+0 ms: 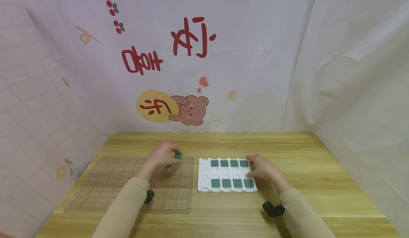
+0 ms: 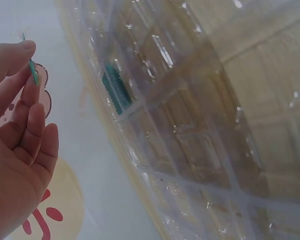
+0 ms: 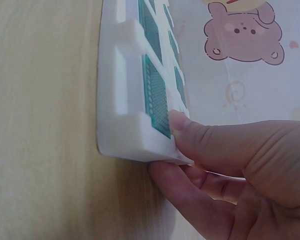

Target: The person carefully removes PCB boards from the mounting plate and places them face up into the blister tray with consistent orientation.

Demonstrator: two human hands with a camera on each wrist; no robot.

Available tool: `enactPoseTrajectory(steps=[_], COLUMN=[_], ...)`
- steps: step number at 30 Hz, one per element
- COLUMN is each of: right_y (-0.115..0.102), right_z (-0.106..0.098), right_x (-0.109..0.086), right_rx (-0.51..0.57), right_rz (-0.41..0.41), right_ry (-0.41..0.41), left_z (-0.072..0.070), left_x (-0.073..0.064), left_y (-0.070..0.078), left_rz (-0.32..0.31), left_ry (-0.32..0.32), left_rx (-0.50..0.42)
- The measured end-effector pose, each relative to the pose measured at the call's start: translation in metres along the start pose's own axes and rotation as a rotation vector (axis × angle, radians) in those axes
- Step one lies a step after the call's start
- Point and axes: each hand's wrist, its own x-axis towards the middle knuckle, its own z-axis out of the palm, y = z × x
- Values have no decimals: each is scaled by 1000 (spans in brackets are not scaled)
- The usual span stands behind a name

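Between thumb and fingers, my left hand (image 1: 163, 153) pinches a small green circuit board (image 1: 178, 156) above the far right part of a clear plastic compartment tray (image 1: 105, 184). In the left wrist view that board (image 2: 34, 72) shows nearly edge-on. Another green board (image 2: 116, 89) lies in a compartment near the clear tray's edge. My right hand (image 1: 262, 167) grips the right end of a white tray (image 1: 204, 167), thumb on top and fingers at its side. Several green boards (image 3: 157, 97) sit in two rows of the white tray's slots; its leftmost slots hold none.
Both trays are on a wood-grain table (image 1: 230, 213), the clear one left of the white one with a narrow gap between. A printed cloth (image 1: 249, 71) hangs behind the table and along both sides. Black wrist mounts (image 1: 273, 209) stick out from the sleeves.
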Motion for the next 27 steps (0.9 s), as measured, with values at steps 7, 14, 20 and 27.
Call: enactPoseTrajectory(steps=[7, 14, 20, 27], right_y=[0, 0, 1, 1], right_z=[0, 1, 0, 0], right_x=[0, 0, 0, 1], right_rx=[-12, -12, -38, -45], right_rz=[-4, -11, -27, -32], right_ry=[3, 7, 11, 13], left_z=[1, 5, 8, 9], left_x=[0, 3, 5, 7], left_y=[-2, -6, -7, -6], left_rz=[-24, -54, -71, -65], left_ry=[-30, -59, -106, -125], left_rx=[21, 54, 74, 95])
